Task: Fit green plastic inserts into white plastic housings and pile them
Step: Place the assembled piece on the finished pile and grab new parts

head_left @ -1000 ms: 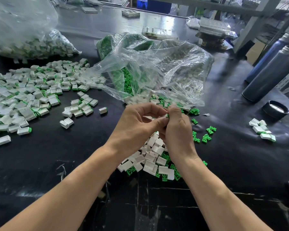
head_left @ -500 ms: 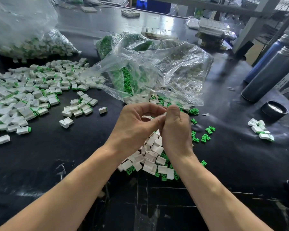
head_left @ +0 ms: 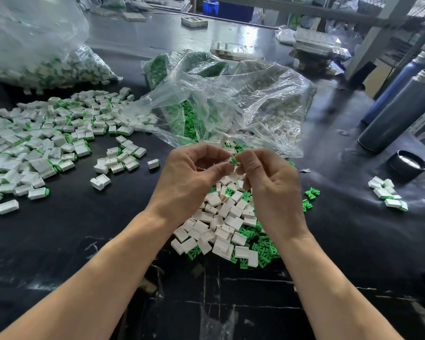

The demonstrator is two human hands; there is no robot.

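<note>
My left hand and my right hand meet above the table centre, fingertips pinching one small piece between them. A green insert shows at the fingertips; the white housing it goes with is mostly hidden by my left fingers. Under my hands lies a heap of loose white housings mixed with green inserts. A wide pile of fitted white-and-green pieces covers the left of the black table.
A clear plastic bag holding green inserts and white housings lies open behind my hands. Another full bag sits far left. Two dark cylinders, a black cap and a few fitted pieces are at right.
My hands have drawn slightly apart and my right hand has rotated palm-up, so the green insert now shows at the fingertips. Nothing else on the table has moved.
</note>
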